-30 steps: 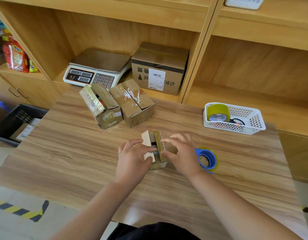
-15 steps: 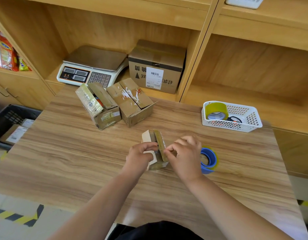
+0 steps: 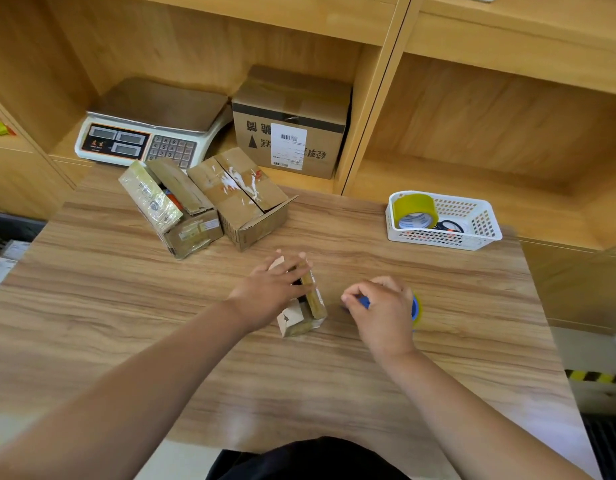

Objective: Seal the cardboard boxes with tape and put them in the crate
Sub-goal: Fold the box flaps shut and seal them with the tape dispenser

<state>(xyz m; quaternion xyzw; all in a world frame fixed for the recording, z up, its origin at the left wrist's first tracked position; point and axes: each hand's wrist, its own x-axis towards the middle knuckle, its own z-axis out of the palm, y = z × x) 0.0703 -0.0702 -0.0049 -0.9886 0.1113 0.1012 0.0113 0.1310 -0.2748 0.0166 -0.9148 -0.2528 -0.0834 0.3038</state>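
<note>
Fingers of the left hand (image 3: 271, 289) lie straight and spread over the top of a small brown cardboard box (image 3: 301, 318), pressing on its flaps. This box stands near the middle of the wood-grain tabletop (image 3: 126, 323), and its near end, part white and part yellowish tape, shows below the palm. Just right of it and apart from it, the right hand (image 3: 382, 306) curls its fingers over a blue-cored roll of tape (image 3: 416, 308) lying flat on the tabletop.

Toward the far left corner two more boxes stand side by side and touching. One is an open-flapped cardboard box wrapped in yellowed tape (image 3: 171, 211), whose small side label is too blurred to read. The other is a closed cardboard box with white shreds of torn label (image 3: 245, 199) on its top. Near the far right corner a white plastic lattice basket (image 3: 486, 225) holds a yellow tape roll (image 3: 415, 209).

On the shelf behind stands a white electronic scale (image 3: 150, 129), the digits 1 to 9 legible on its keypad. Beside it is a large brown carton (image 3: 292, 98) with upside-down black characters, a black triangle and a white barcode label with unreadable print. Past the left edge a dark crate (image 3: 8, 225) is partly in view.
</note>
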